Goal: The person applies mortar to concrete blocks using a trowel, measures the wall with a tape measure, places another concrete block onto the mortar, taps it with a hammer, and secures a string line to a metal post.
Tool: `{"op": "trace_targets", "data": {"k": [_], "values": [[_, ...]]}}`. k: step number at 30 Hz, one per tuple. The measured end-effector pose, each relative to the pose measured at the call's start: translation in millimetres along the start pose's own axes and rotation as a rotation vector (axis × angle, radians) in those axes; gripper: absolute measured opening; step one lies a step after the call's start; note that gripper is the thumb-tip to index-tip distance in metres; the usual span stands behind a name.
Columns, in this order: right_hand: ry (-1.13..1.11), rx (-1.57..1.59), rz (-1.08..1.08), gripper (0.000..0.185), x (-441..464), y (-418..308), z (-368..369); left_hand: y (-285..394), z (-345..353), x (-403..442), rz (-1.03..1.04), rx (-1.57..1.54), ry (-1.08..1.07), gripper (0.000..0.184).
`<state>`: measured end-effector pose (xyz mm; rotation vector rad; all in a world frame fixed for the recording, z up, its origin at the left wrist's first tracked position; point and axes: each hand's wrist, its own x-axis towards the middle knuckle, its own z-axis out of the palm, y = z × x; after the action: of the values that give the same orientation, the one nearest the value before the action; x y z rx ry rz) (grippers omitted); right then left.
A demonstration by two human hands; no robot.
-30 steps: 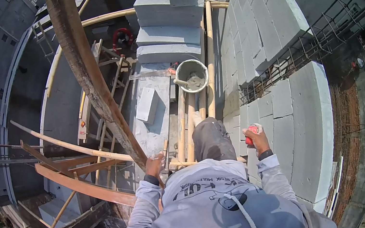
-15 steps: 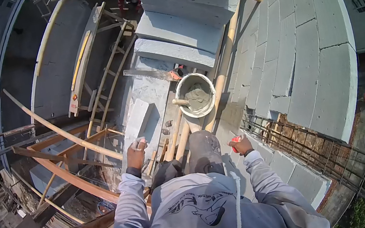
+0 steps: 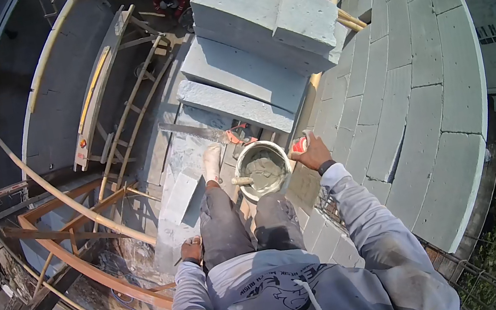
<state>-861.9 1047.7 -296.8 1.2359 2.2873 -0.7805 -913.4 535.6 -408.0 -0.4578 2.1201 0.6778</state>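
At the left, a long, curved, pale bamboo pole (image 3: 62,194) slants from far left to near right. To its right, the person's left hand (image 3: 192,250) hangs low beside the left thigh; its fingers look bent, but I cannot tell whether they close on anything. Beyond it lies a light-grey rectangular block (image 3: 182,196), apart from that hand, its long axis running from near left to far right. Farther right, a round, whitish bucket (image 3: 238,169) of wet grey mortar (image 3: 266,170) stands just beyond the knees, a pale handle jutting over its left rim.

Just right of the bucket, the right hand (image 3: 311,154) grips a small red-and-white object (image 3: 298,145), which sits at the fingertips on the hand's left, bucket-facing side. Its long axis is too hidden to tell. The right hand is clearly nearer the bucket; the left is nearer the block. Farthest right stretches a grey block wall (image 3: 420,78).
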Motion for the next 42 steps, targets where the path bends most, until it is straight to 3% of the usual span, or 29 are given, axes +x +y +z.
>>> {"op": "trace_targets", "data": {"k": [1,4,8,13,17,20,21,23,25,26,27,28,30,32,34,37,39,42], "values": [[0.034,0.013,-0.054,0.094,12,-22,-12,54,-11,-19,0.114,0.178,0.03,0.029],[0.168,0.021,-0.249,0.092,66,-86,-47,120,-18,13,0.054,0.009,-0.096,0.032],[0.374,-0.056,-0.523,0.082,171,-172,-97,181,-30,82,0.221,-0.225,-0.104,0.037],[0.566,-0.341,-0.423,0.078,311,-248,-138,231,-45,181,0.163,-0.181,-0.065,0.037],[0.631,-0.43,-0.382,0.07,407,-238,-127,246,-50,237,0.179,-0.182,0.02,0.039],[0.708,-0.417,-0.321,0.067,432,-219,-106,245,-47,258,0.187,-0.126,-0.007,0.038],[0.723,-0.369,-0.281,0.066,402,-234,-103,244,-45,265,0.2,-0.095,-0.024,0.038],[0.89,-0.26,-0.623,0.064,355,-232,-79,243,-38,278,0.159,-0.144,-0.012,0.039],[0.63,-0.071,-0.668,0.061,286,-220,-39,257,-28,296,0.108,-0.187,-0.018,0.041],[0.515,-0.011,-0.622,0.062,261,-200,-10,259,-23,313,0.117,-0.159,-0.027,0.043],[0.397,0.054,-0.486,0.062,242,-171,24,276,-14,318,0.21,-0.095,0.112,0.044],[0.316,0.121,-0.295,0.063,227,-137,59,300,-10,322,0.296,-0.025,0.259,0.045],[0.172,0.2,0.132,0.078,208,-48,128,348,-12,342,0.226,-0.06,0.163,0.049],[0.101,0.405,0.565,0.09,205,23,162,363,4,407,0.365,0.004,0.298,0.05],[0.244,0.343,0.581,0.091,219,89,187,430,11,412,0.442,-0.044,0.282,0.051],[0.36,0.376,0.592,0.091,274,166,201,478,44,465,0.548,-0.003,0.257,0.059],[0.458,0.565,0.661,0.085,310,165,197,500,73,498,0.627,0.048,0.239,0.065],[0.364,1.109,0.618,0.085,343,169,208,514,122,504,0.586,0.065,0.136,0.07]]}}
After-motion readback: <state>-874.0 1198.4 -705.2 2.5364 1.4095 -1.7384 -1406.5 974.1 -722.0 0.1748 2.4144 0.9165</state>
